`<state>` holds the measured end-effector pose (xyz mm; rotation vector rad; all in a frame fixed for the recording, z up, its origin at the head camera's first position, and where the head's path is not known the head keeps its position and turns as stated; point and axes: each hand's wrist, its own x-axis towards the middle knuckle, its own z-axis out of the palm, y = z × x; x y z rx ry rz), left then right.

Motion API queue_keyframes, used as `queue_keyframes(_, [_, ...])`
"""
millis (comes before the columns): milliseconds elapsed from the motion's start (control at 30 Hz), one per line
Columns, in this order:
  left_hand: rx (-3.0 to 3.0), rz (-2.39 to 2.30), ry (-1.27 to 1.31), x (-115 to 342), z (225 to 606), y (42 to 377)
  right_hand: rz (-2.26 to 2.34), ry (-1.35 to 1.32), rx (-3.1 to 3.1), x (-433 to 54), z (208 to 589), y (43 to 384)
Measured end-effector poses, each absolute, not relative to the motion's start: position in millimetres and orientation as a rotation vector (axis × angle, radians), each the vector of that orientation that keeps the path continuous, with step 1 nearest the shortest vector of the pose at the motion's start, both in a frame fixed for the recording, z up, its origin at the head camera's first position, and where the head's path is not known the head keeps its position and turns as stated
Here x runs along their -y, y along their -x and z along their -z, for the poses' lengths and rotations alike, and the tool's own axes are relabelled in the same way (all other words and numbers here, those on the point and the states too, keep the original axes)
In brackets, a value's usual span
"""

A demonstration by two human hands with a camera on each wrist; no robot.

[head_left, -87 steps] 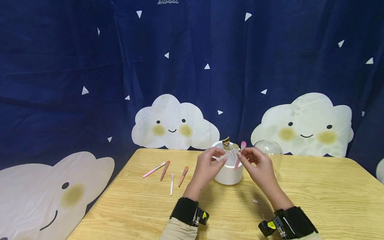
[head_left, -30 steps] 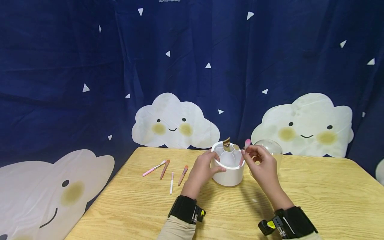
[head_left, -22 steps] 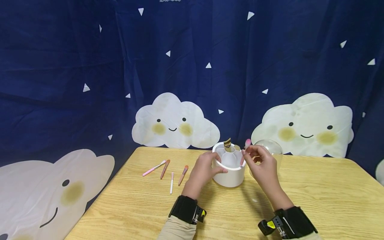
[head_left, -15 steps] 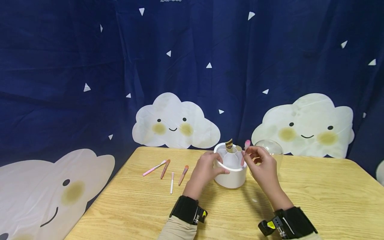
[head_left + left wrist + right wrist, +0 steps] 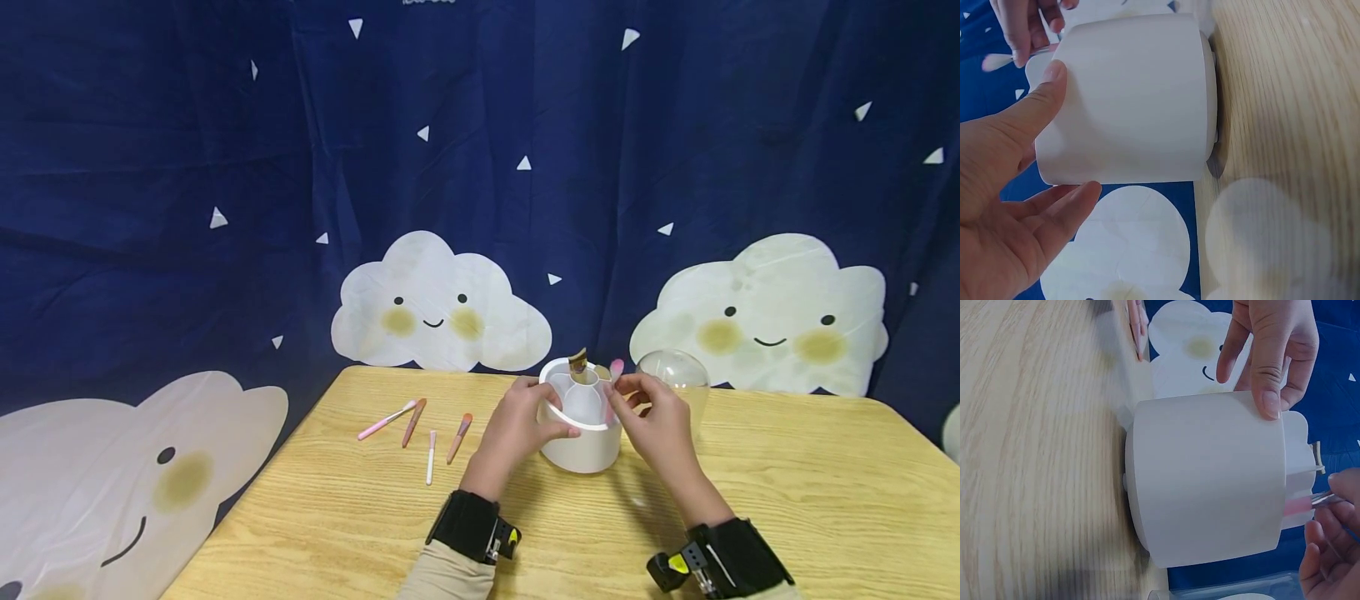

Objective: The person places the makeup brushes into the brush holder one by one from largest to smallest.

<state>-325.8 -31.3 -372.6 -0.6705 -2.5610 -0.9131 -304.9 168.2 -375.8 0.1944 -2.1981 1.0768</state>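
A round white makeup brush holder [image 5: 581,454] with inner dividers stands upright on the table. My left hand [image 5: 516,423] grips its near-left rim, the thumb on the outer wall and the fingers over the edge. With thumb and fingertips my right hand [image 5: 654,408] pinches a makeup brush [image 5: 617,368] that has pink-and-white bristles. The bristles point up, and its pink handle [image 5: 1297,506] reaches down inside the holder's right rim. Two other brushes stick out of the holder: a gold-brown one [image 5: 577,363] and a tan-headed one [image 5: 602,372].
A clear domed cover [image 5: 681,367] stands behind my right hand. On the left of the wooden table [image 5: 322,517] lie several brushes, among them a pink one [image 5: 386,420], a white one [image 5: 431,457] and an orange-tipped one [image 5: 459,438]. A blue curtain hangs behind.
The pink brush has gone from in front of the holder to inside its right rim. My left hand has taken hold of the rim, and the holder has shifted slightly right and nearer.
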Motion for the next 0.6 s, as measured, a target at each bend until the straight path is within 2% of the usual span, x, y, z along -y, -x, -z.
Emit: queue_keyframes(600, [2.547,0.923,0.657,33.6,371.2,329.5,-1.007,-0.243,2.224,-168.6,382.7,309.5])
